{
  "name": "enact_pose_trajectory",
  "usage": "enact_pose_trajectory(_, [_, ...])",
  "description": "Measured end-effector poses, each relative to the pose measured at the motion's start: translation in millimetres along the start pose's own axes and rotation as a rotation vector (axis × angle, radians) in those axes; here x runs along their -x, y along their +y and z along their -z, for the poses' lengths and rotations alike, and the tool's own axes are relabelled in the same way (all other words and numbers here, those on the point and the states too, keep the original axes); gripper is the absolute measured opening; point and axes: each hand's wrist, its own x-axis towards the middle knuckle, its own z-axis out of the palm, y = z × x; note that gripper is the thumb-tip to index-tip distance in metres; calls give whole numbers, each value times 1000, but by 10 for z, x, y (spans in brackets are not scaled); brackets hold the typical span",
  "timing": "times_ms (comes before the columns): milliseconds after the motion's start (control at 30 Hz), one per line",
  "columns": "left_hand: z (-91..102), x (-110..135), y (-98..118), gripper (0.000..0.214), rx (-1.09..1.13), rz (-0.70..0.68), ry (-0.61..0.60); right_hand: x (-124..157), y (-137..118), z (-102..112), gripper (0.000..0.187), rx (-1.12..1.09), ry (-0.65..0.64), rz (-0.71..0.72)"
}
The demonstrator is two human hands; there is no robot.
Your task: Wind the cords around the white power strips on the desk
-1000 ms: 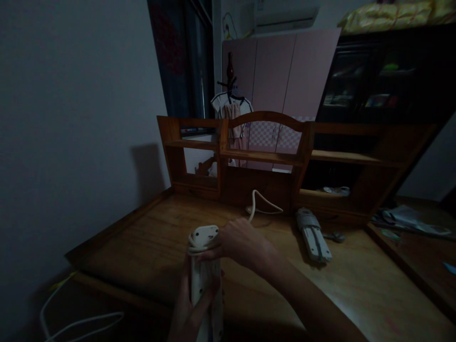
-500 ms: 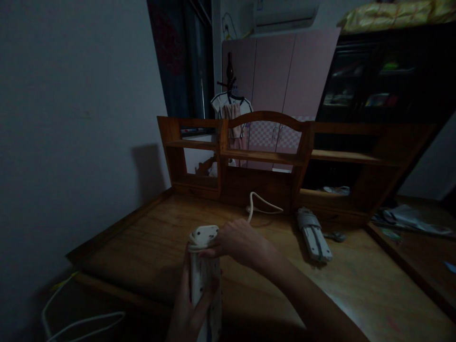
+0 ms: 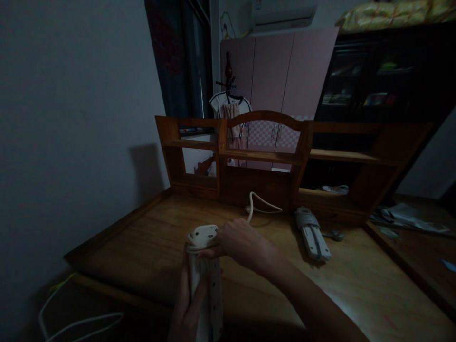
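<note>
My left hand (image 3: 192,299) is wrapped round a white power strip (image 3: 205,275), which stands nearly upright near the desk's front edge. White cord is wound round the strip's upper end. My right hand (image 3: 237,244) is closed on the cord (image 3: 199,248) at that end, with its fingertips against the windings. From behind the right hand a loose length of white cord (image 3: 251,206) rises and bends across the desk. Farther right lies a second power strip (image 3: 315,240) with grey cord coiled round its far end and its plug beside it.
A wooden desk (image 3: 149,237) spreads under my hands, with a shelf unit (image 3: 263,154) along its back. The wall (image 3: 89,118) borders the left side. White cable (image 3: 81,322) hangs at the lower left. Papers and plastic (image 3: 409,218) lie on a surface at the right.
The power strip has turned slightly in my left hand, so more of its right side shows. My right hand stays at the wound cord. The whole view has shifted a little.
</note>
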Motion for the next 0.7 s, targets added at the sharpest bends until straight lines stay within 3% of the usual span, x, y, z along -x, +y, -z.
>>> enact_pose_trajectory(233, [-174,35,127,108,-98,-2,10,-8,52,-43,75,-10,34,9])
enact_pose_trajectory(367, [-157,0,126,102,-55,-34,4,-15,66,-66,75,-13,20,4])
enact_pose_trajectory(700, [-133,24,180,83,29,36,22,-30,41,-35,75,-9,14,-13])
